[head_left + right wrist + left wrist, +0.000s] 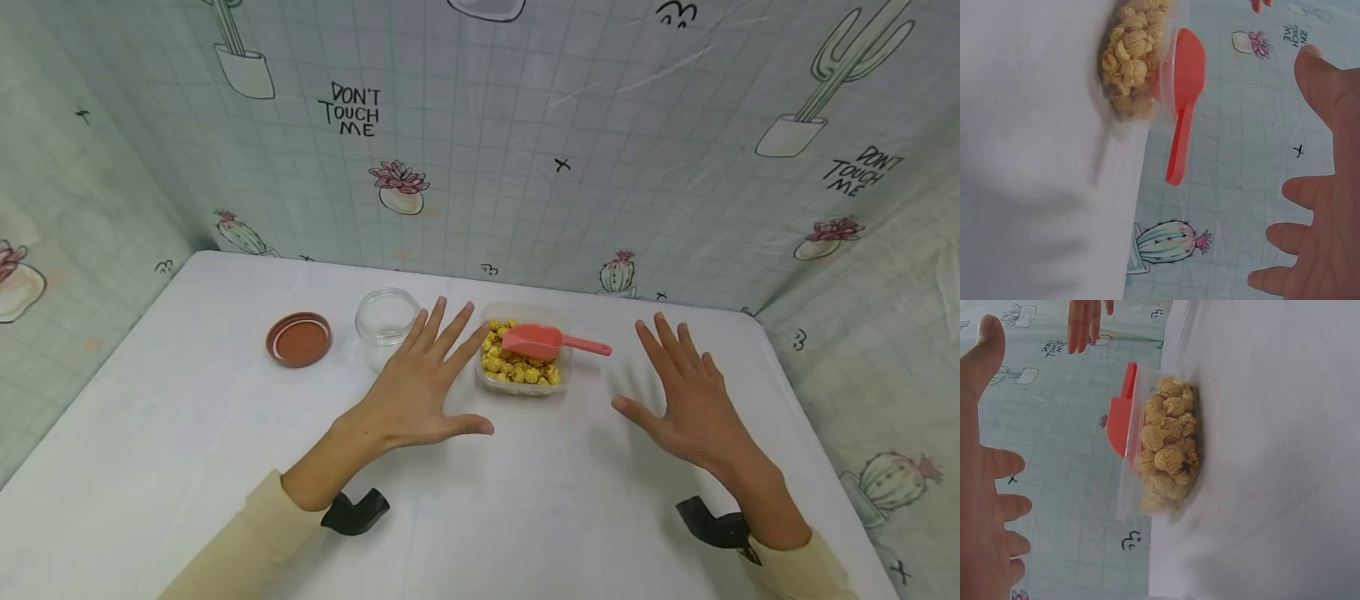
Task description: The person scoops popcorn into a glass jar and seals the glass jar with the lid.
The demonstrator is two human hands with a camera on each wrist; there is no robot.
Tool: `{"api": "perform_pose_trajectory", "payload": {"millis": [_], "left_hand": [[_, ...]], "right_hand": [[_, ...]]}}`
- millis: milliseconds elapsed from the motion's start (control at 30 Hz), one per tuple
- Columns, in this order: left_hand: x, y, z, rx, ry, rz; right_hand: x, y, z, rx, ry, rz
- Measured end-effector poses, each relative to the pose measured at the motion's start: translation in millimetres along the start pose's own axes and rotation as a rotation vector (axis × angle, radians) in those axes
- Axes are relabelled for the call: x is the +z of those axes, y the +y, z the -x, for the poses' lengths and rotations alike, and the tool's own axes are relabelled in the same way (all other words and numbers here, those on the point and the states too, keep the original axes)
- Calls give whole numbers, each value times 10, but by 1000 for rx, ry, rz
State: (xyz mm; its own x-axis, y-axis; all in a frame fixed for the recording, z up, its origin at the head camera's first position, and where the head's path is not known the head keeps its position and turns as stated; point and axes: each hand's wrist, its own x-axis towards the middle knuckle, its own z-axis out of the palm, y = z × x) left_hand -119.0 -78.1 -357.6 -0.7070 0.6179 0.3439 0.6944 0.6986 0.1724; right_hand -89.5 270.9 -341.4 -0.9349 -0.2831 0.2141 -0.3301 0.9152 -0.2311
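My left hand is held above the table with fingers spread, holding nothing. In the head view it overlaps the lower part of a clear glass jar. To the right, my right hand hovers over the table, fingers straight and thumb out. Between the hands stands a clear plastic tub of yellow popcorn. A red scoop lies across the top of the popcorn, its handle sticking out over the tub's right side. Both wrist views show the popcorn through the tub wall, with the scoop above.
A reddish-brown round lid lies left of the jar on the white table. Behind the table and along both sides hangs a cloth printed with cacti and lettering. Black wrist pieces show below each hand.
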Motion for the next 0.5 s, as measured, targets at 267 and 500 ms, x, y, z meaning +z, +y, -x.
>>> {"api": "perform_pose_trajectory", "payload": {"millis": [267,500], "left_hand": [[70,11,3,-21,20,64],[201,13,-12,-74,11,192]], "right_hand": [[24,-27,-5,19,8,-45],[87,-49,-37,44,22,-106]]}}
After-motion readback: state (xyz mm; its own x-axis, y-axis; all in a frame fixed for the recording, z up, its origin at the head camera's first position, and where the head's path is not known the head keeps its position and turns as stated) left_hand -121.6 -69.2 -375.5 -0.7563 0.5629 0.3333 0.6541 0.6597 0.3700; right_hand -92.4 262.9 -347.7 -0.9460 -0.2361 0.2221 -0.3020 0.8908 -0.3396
